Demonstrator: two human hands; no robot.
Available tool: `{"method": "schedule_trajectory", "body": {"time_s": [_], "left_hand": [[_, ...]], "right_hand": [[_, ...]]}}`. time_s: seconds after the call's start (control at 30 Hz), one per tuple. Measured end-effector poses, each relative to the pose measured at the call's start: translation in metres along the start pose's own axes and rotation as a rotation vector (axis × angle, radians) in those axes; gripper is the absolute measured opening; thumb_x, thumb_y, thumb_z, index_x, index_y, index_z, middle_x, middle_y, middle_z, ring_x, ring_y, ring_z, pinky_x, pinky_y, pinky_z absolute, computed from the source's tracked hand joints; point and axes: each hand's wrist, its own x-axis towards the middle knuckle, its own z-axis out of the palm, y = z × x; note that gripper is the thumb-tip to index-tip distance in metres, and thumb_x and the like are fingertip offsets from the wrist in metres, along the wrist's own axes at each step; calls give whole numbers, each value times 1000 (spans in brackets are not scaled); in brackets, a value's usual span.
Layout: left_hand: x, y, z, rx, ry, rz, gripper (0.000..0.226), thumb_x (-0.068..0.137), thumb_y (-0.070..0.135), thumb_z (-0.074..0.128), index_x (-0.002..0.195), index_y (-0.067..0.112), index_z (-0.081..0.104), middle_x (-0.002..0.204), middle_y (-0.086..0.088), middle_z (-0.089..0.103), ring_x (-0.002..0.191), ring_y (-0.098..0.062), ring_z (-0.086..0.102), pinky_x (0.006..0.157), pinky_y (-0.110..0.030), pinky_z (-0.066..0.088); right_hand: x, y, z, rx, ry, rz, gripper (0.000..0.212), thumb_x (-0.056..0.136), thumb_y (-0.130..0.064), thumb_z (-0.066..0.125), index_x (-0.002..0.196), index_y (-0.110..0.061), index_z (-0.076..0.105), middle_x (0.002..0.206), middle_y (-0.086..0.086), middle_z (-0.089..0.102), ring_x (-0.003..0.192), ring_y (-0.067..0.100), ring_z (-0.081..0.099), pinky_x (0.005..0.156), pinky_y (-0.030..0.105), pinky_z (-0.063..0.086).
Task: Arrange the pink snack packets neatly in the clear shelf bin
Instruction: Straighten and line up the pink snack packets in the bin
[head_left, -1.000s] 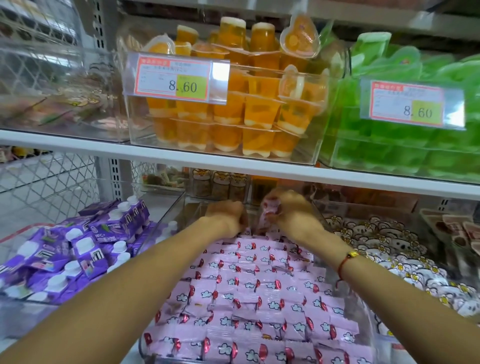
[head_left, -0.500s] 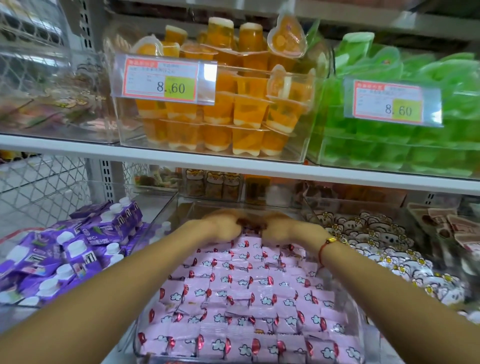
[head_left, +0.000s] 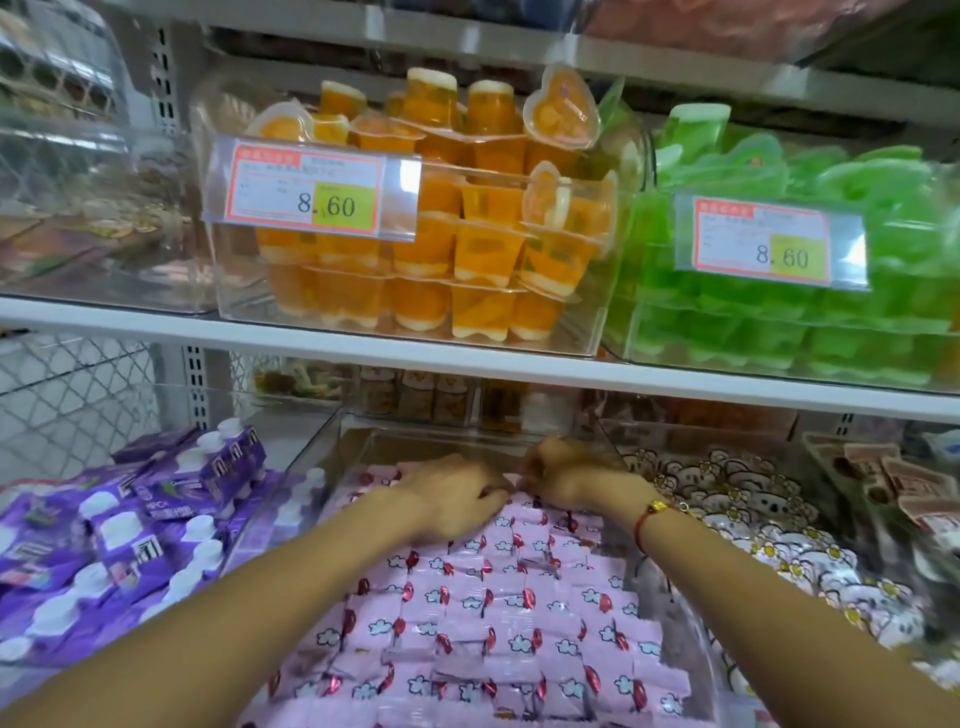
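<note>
Where hands meet, packets blurred, fingers unclear.

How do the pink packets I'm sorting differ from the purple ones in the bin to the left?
The pink packets are flat, lying in overlapping rows; the purple packets have white caps and lie jumbled. Both hands, left hand and right hand, rest on the pink ones; none touches the purple. Both sit in clear bins.

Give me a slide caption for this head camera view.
Both hands press pink snack packets flat at the clear bin's back.
</note>
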Motion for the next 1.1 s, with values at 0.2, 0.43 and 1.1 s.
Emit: {"method": "schedule_trajectory", "body": {"time_s": [0.2, 0.43, 1.1], "left_hand": [[-4, -6, -7, 3, -45, 0, 34, 98, 46, 30, 114, 33, 57, 110, 2, 64, 94, -18, 58, 80, -35, 48], [-7, -1, -4, 25, -124, -58, 33, 97, 43, 30, 118, 41, 55, 98, 2, 63, 82, -16, 58, 66, -30, 44], [-33, 41, -21, -304, 495, -5, 40, 81, 30, 72, 116, 26, 54, 112, 10, 64, 96, -8, 62, 83, -30, 54]], "right_hand": [[-1, -3, -9, 163, 3, 28, 10, 86, -16, 66, 79, -19, 60, 87, -3, 63, 77, 8, 54, 67, 19, 42], [-6, -2, -7, 424, 222, -5, 5, 90, -11, 60, 92, -11, 65, 94, 0, 63, 88, 11, 55, 71, 18, 42], [-74, -7, -23, 1439, 561, 212, 9, 90, -10, 61, 96, -6, 65, 96, 11, 70, 92, 20, 68, 87, 30, 54]]}}
